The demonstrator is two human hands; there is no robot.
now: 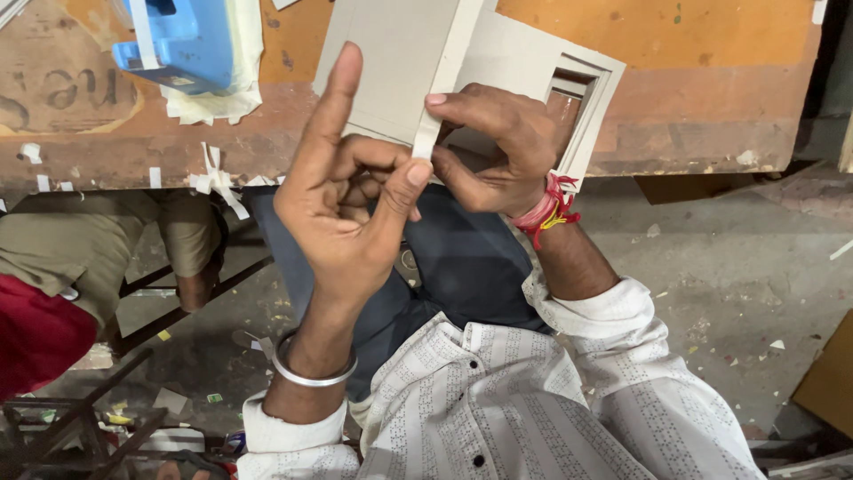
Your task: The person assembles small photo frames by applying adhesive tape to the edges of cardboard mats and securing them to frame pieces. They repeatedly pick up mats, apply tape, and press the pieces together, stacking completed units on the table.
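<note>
A grey cardboard frame piece (395, 53) with a stepped rectangular opening (582, 98) rests against the table edge in front of me. A narrow white strip (444, 80) runs down its raised edge. My left hand (342, 209), with a silver bangle on the wrist, pinches the strip's lower end between thumb and bent fingers, while the index finger points up along the cardboard. My right hand (502, 151), with red thread on the wrist, grips the cardboard from the right, and its index fingertip presses on the strip.
A blue tape dispenser (178, 40) sits on the worn orange worktable (702, 53) at top left. White tape scraps (218, 178) hang off the table edge. Another person in khaki (62, 253) sits at left. Brown board (831, 373) lies on the littered floor at right.
</note>
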